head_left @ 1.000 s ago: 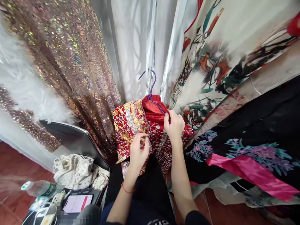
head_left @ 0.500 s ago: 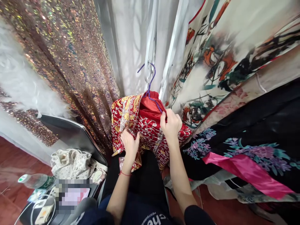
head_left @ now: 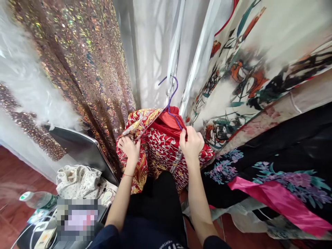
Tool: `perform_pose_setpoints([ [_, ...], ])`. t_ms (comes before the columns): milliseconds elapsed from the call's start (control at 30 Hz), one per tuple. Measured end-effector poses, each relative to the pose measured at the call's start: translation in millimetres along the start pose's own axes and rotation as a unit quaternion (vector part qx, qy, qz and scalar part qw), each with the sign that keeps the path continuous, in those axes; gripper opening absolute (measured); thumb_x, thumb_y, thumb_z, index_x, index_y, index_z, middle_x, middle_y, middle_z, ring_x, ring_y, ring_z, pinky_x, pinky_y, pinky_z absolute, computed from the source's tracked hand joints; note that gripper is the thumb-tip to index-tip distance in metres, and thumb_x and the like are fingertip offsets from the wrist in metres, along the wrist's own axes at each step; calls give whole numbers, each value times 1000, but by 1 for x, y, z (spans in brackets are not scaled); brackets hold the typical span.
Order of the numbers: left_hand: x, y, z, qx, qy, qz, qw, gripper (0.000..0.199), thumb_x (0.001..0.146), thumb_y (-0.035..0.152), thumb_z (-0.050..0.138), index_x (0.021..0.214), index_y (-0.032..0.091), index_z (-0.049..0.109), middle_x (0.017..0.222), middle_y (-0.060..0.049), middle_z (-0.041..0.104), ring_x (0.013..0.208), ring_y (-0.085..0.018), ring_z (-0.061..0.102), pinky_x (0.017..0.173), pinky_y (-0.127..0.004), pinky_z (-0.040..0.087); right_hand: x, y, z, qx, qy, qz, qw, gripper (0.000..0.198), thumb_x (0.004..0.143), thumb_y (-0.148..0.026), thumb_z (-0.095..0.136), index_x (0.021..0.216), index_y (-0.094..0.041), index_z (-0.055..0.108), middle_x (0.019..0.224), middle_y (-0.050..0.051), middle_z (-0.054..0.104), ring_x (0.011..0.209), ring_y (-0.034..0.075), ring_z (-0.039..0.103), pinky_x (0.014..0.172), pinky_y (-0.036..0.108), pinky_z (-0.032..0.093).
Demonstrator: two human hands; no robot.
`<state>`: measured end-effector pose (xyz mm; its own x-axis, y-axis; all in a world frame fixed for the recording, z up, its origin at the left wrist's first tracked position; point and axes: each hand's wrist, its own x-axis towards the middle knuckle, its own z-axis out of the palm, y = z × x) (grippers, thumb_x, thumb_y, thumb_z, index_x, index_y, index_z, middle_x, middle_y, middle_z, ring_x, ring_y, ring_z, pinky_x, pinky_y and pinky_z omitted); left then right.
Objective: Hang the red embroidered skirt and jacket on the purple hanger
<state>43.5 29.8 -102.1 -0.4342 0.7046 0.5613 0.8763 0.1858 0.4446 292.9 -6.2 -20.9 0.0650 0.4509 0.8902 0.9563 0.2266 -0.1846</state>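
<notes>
A red garment point(head_left: 163, 145) with gold and silver embroidery hangs on a purple hanger point(head_left: 176, 86) in front of me, its front partly open and its plain red lining showing. My left hand point(head_left: 129, 148) is closed on the embroidered front panel, at the left; the fingertips are partly hidden in the cloth. At the right of the neckline, my right hand point(head_left: 192, 142) pinches the garment's edge beside the hanger's arm. The hanger's hook points up, close to white ribbon strips point(head_left: 176, 48).
Sequined fabric point(head_left: 85, 62) and white feathery trim hang at the left, a painted-pattern cloth point(head_left: 249, 69) and black floral fabric point(head_left: 290, 145) at the right. A dark chair back point(head_left: 77, 145), white dotted cloth point(head_left: 77, 181), plastic bottle point(head_left: 37, 200) and cables stand lower left.
My left hand has moved left and slightly up, drawing the front panel outward so the garment opens wider. My right hand keeps its grip. The view has shifted a little.
</notes>
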Motion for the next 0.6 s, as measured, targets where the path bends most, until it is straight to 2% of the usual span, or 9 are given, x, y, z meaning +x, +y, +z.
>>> perform_pose_setpoints([
  [33,16,-1,-3,8,4,4,1000,41,82,44,65,106,11,59,119,-24,58,118,-42,47,103,-56,33,0,1,0,2,2,-3,1000,31,100,-25,38,72,-22,51,65,1,57,59,16,46,67,30,34],
  [133,71,1,-21,9,12,48,999,29,82,25,60,108,12,58,125,-22,55,123,-41,43,107,-56,29,2,2,0,11,-4,-3,1000,30,100,-25,38,73,-22,51,66,1,58,60,16,47,67,29,34],
  [267,132,8,-51,-9,40,121,992,19,81,15,53,100,14,57,119,-17,57,122,-36,42,106,-54,29,1,3,-2,22,-13,3,1000,29,100,-24,39,74,-21,52,66,2,59,60,16,47,67,29,34],
  [300,141,9,-58,-7,22,150,988,16,80,13,52,95,16,57,114,-15,59,119,-34,45,103,-51,32,0,2,-2,23,-13,7,1000,29,100,-24,39,74,-21,53,66,2,59,60,16,48,67,29,34],
  [367,150,9,-67,5,-65,203,977,14,75,10,52,84,20,55,99,-11,62,104,-29,52,91,-42,38,-2,1,-3,27,-20,19,999,29,99,-25,39,74,-21,54,67,3,60,61,16,49,67,29,34],
  [467,150,0,-75,6,-206,226,952,13,68,10,52,68,21,45,73,-3,54,75,-21,51,68,-33,34,1,0,-9,41,-49,59,996,29,98,-28,40,76,-20,57,70,5,63,61,17,51,66,29,34],
  [533,149,-7,-78,-35,-249,230,940,18,65,11,50,61,21,35,62,0,43,64,-17,43,62,-30,29,10,2,-20,59,-95,109,988,27,97,-31,42,80,-21,61,70,5,64,60,17,51,64,29,32],
  [600,154,-10,-83,-77,-266,249,928,23,63,12,48,58,21,28,58,1,36,60,-15,37,61,-30,27,24,6,-34,73,-152,161,972,25,96,-36,46,86,-22,64,67,3,63,59,17,51,61,28,30],
])
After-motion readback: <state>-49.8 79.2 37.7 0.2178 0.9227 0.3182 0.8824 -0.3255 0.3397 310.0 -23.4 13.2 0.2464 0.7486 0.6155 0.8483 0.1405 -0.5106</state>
